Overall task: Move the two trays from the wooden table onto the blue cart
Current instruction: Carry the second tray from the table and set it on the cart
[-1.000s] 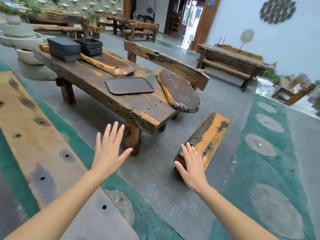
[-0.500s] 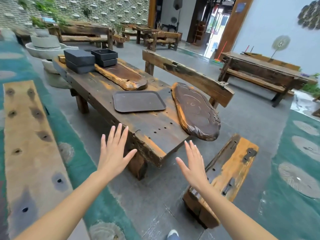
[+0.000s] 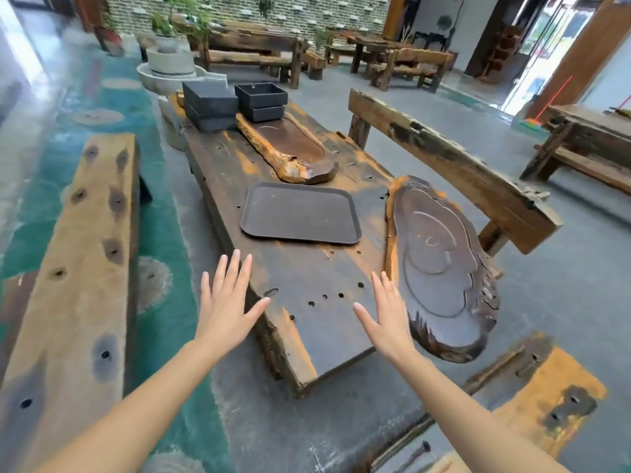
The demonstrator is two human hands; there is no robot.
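Note:
A flat dark brown rectangular tray lies in the middle of the long wooden table. To its right lies a dark carved oval wooden tray, overhanging the table's right edge. A second carved wooden tray lies farther back. My left hand hovers over the table's near left edge, fingers spread, holding nothing. My right hand hovers over the near right part, just left of the oval tray, also spread and holding nothing. No blue cart is in view.
Stacked black boxes and black square trays stand at the table's far end. A wooden bench runs along the right side, a plank bench along the left, a wooden block on the floor near right.
The view has come closer to the table. Both hands have advanced from in front of the table's near end to above it, still spread and holding nothing.

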